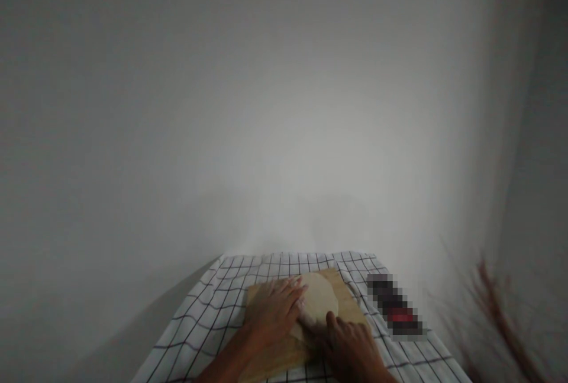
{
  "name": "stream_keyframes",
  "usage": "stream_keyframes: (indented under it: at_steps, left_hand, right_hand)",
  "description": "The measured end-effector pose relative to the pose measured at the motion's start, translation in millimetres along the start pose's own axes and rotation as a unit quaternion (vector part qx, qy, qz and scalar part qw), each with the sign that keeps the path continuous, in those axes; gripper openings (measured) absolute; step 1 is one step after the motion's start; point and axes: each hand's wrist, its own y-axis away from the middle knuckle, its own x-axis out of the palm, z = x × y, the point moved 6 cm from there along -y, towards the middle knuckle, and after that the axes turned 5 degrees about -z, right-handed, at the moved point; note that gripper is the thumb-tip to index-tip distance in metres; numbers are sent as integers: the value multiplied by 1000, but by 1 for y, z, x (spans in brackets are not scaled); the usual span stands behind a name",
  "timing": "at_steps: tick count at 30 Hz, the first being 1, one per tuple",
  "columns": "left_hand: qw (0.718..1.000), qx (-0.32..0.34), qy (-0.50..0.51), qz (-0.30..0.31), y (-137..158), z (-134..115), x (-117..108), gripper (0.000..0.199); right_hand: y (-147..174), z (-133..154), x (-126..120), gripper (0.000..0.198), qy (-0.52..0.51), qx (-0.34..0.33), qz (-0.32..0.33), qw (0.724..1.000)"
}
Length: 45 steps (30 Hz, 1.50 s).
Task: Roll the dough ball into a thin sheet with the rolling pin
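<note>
A flat, round sheet of pale dough (317, 295) lies on a wooden board (286, 359). My left hand (275, 306) rests flat over the left side of the dough, its fingers stretched out toward the middle and dusted with something whitish. At the near right edge of the dough, my right hand (348, 341) is closed, with its fingers curled in against the rim. The undersides of both hands are hidden, and dim light blurs the detail where the right fingers meet the dough.
Under the board spreads a white cloth with dark checked lines (204, 312), draped over the table. A dark, pixelated object with a red patch (394, 306) lies to the right. Brown dry twigs (501, 318) rise at the lower right. A pale wall (284, 122) stands behind.
</note>
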Motion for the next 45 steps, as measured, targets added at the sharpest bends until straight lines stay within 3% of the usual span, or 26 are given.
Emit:
stream_keyframes:
  at_steps: [2,4,9,12,15,20,24,30,38,45]
  left_hand:
    - [1000,-3,-5,-1,-6,-4,-4,44]
    - [1000,-13,-7,4,-8,-5,-5,43]
    - [999,-26,-30,-34,1,1,9,44]
    - [997,-29,-39,-53,0,8,21,44]
    - [996,-60,-31,-52,-20,19,28,41]
    - [992,-124,2,-16,-65,37,28,42]
    - [982,-187,-18,0,-85,52,26,50]
    - [979,-198,-39,16,-102,60,27,50]
    - [972,-231,-35,19,-86,55,27,40]
    - [977,-207,-42,-28,-50,20,14,36]
  right_hand:
    - [-5,-11,-3,39,-23,42,-4,999]
    - [-16,-19,-12,38,-50,39,-16,998]
    - [-45,-22,-22,55,-99,-65,-13,993]
    - [-54,-23,-17,52,-103,-59,-82,989]
    - [-66,-28,-6,44,-104,-18,-129,986]
    - [-101,-34,7,41,-75,27,-82,993]
    - [-126,-38,14,43,-65,51,-23,996]
    - [-152,-55,29,42,-58,74,19,995]
    - [-129,-52,29,48,-61,77,35,995]
    - [-86,-36,9,47,-69,48,14,996]
